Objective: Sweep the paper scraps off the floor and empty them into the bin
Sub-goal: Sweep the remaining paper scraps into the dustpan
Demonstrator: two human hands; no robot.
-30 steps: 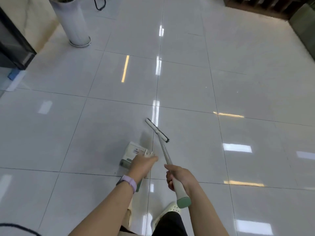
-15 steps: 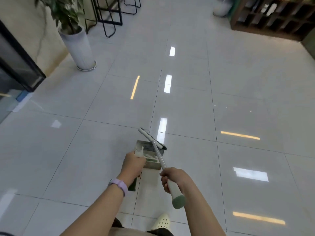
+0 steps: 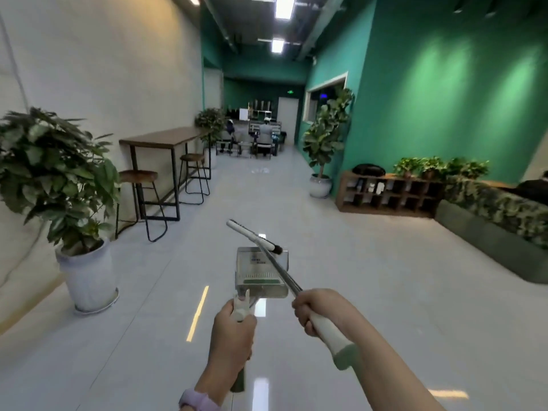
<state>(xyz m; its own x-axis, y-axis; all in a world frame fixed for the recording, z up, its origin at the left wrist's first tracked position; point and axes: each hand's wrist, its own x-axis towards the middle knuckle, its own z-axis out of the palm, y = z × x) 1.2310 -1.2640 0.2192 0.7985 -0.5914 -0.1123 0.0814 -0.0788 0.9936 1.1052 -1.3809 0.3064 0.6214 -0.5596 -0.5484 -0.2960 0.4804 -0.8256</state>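
Dustpan ahead of left hand; broom in right hand.

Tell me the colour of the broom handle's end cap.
Pale green, on the broom handle, head view.

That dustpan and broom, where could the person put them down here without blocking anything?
Bare tile runs down the middle of the floor, between the high table with its stools and the low wooden shelf. The left wall side is crowded by the big potted plant; the right by the planter bench.
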